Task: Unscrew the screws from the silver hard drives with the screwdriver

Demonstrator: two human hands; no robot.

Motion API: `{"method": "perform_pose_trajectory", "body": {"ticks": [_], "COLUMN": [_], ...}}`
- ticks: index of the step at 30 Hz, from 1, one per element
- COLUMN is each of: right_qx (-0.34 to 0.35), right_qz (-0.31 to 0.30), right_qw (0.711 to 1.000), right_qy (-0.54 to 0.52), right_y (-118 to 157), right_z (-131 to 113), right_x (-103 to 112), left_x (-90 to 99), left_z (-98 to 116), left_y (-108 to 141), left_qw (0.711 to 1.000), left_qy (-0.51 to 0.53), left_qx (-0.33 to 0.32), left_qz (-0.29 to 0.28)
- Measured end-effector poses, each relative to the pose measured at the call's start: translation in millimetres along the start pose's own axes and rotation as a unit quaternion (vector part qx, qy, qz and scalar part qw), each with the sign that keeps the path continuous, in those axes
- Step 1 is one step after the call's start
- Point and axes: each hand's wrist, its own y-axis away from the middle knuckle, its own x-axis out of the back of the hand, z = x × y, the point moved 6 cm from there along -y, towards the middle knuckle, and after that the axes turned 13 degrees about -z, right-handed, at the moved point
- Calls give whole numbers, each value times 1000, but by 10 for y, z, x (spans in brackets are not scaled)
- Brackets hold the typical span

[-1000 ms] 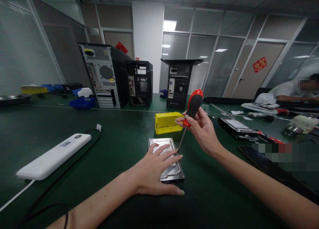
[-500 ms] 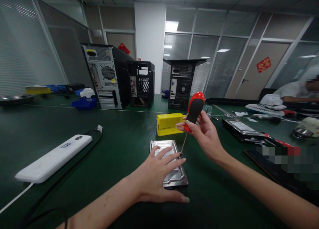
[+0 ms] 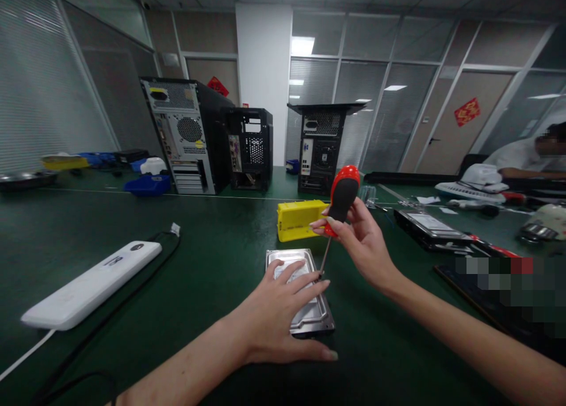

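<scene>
Silver hard drive [image 3: 312, 315], under spread left hand [image 3: 279, 313]

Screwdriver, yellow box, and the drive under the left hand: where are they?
Screwdriver [image 3: 344, 195], head view: black handle grip.
Yellow box [image 3: 299, 222], head view: near side.
Drive [image 3: 312, 316], head view: top cover's near end.

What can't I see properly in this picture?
Hard drive, head view: much of its top is under the left hand.
Screwdriver, head view: its tip is too small to tell if it's in a screw.
Yellow box, head view: right end partly behind the right hand.
White cord, head view: cut off by the left edge.
</scene>
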Motion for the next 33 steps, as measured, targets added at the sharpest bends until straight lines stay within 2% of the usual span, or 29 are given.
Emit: {"method": "perform_pose_trajectory", "body": {"ticks": [15,17,19,21,23,26,33], "right_qx": [-5,-9,-10,-8,-4,-4,-11], "right_qz": [3,4,2,2,5,3,8], "right_qw": [1000,1000,1000,1000,1000,1000,999], "right_qy": [1,-1,-6,-13,-17,-18,-35], "right_y": [15,13,10,8,9,9,-5], "right_z": [-23,-19,-15,-13,-14,-18,-20], "right_x": [-7,0,1,3,6,-2,10], "left_x": [29,94,187,253,246,214,178], "left_z": [-10,-62,-149,-199,-204,-256,-225], "left_y": [31,16,-33,-129,-269,-391,-367], "left_qw": [1000,997,988,983,988,990,987], "left_qy": [27,67,98,87,61,73,71], "left_qx": [-13,8,42,47,22,32,43], "left_qz": [-1,37,107,156,139,119,139]}}
